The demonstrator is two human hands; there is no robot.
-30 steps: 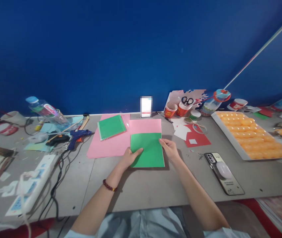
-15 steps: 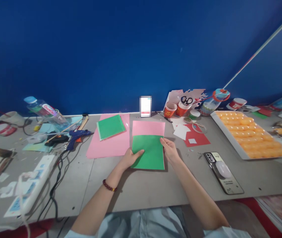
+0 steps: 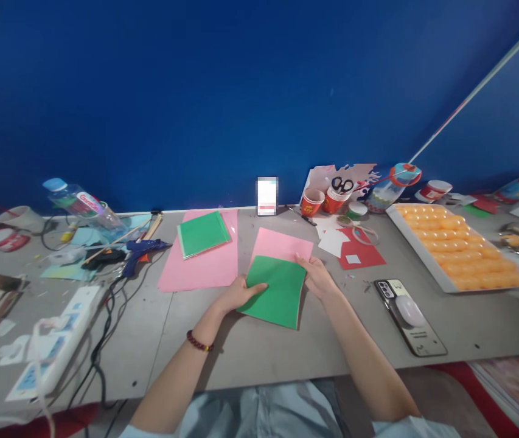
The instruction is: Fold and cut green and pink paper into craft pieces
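Note:
A green sheet of paper point(image 3: 275, 295) lies over a longer pink sheet of paper point(image 3: 282, 244), whose far strip shows beyond the green edge. My left hand point(image 3: 242, 294) grips the left side of both sheets, thumb on the green face and the other fingers mostly hidden beneath. On the right, my right hand point(image 3: 316, 275) pinches the sheets near the green sheet's far right corner. The pair is turned slightly clockwise in front of me. Left of them, a stack of green squares point(image 3: 204, 234) rests on a large pink sheet point(image 3: 198, 275).
A blue glue gun point(image 3: 143, 252), a power strip point(image 3: 53, 344) and dark cables point(image 3: 104, 347) lie on the left. To the right are a phone point(image 3: 409, 319), red paper point(image 3: 362, 250), paper cups point(image 3: 313, 202) with scissors point(image 3: 342, 184) behind, and a tray of orange balls point(image 3: 462, 249).
The green and pink sheets have turned clockwise and their near edge has come closer to me. Both hands have kept their hold.

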